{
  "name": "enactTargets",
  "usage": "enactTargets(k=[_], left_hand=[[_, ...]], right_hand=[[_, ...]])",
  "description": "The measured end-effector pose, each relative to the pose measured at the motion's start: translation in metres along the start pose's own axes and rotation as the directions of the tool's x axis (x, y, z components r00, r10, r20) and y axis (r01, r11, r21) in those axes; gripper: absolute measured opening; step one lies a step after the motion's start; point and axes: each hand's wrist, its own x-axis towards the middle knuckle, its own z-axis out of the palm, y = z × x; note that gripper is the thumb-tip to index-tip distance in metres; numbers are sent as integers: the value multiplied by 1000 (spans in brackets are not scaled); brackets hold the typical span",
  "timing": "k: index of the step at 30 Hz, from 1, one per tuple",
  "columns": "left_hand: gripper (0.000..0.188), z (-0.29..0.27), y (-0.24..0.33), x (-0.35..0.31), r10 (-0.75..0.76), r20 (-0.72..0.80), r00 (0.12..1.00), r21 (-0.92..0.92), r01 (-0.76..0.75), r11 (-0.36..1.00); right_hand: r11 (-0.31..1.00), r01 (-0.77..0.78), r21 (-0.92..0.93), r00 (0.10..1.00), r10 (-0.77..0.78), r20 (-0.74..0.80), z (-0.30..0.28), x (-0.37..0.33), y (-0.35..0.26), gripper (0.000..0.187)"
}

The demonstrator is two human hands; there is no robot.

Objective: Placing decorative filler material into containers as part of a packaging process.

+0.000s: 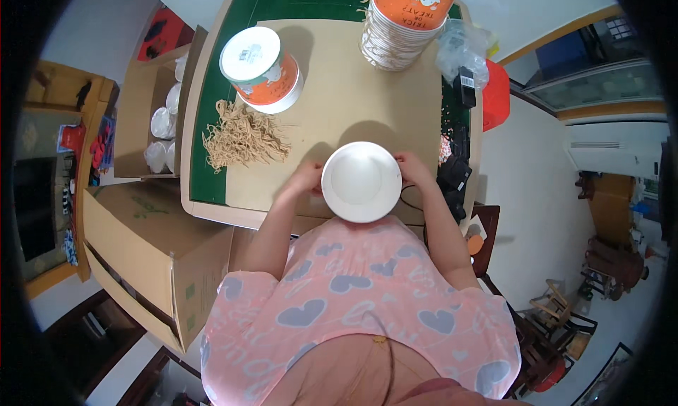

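Between my hands is a round white paper bucket (361, 183), seen from above at the table's near edge, with its pale inside facing up. My left hand (308, 178) is closed on its left side. At the right side my right hand (412, 169) grips it too, and some fingertips of both hands are hidden behind the wall. Left of my left hand lies a loose heap of tan crinkled paper strips (244, 136). Beyond the heap stands an orange printed bucket (272, 81) with a white round top bearing a label.
A stack of nested paper buckets (395, 42) stands at the far right of the cardboard sheet (328, 88). Clear plastic bags (462, 53) and black devices (454, 173) line the right edge. Large cardboard boxes (159, 229) stand left of the table, one holding white wrapped items.
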Motion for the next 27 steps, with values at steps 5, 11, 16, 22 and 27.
enactTargets(k=[5,11,16,22,27], left_hand=[[30,-4,64,-28,374,-193,907,448,-258,856],[45,-16,239,-87,956,-292,-14,648,-738,187],[61,-31,349,-81,966,-115,-231,620,-777,-111],[57,-24,370,-31,984,-171,55,492,-860,134],[58,-25,371,-1,954,-179,-239,759,-651,-21]], right_hand=[[983,175,-50,983,-177,-41,-29,-46,-73,22],[666,723,-185,486,-679,-550,-124,-121,-202,16],[259,890,-375,-8,-813,-583,-210,-59,-285,14],[330,853,-403,65,-835,-546,-281,30,-275,16],[483,675,-558,238,-858,-456,-274,39,-268,11]])
